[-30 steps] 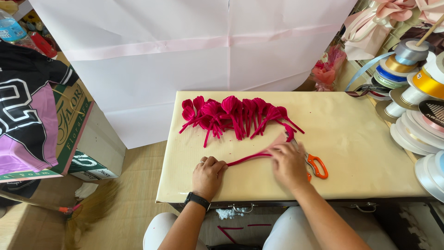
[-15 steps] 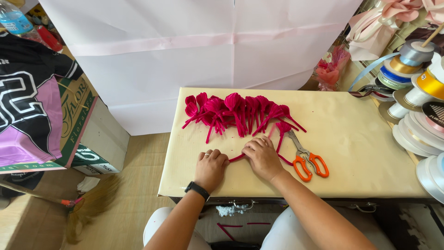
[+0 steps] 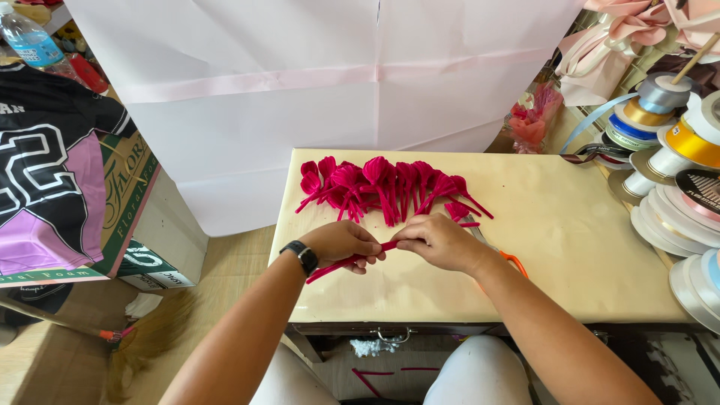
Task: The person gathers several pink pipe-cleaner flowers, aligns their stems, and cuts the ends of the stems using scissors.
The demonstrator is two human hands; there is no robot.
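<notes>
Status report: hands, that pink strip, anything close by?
Left hand and right hand both grip the magenta fuzzy strip. Orange-handled scissors under right wrist.

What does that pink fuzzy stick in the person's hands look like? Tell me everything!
The pink stick is a thin, velvety-looking magenta strip. It lies slanted just above the cream table, its lower end poking out past the left hand. Both the left hand and the right hand pinch it, fingertips meeting at its upper end.

Both forearms reach in from the bottom edge to mid-frame. The left hand [image 3: 341,244] and right hand [image 3: 439,241] meet there, knuckles up, fingers curled and pinched together.
</notes>
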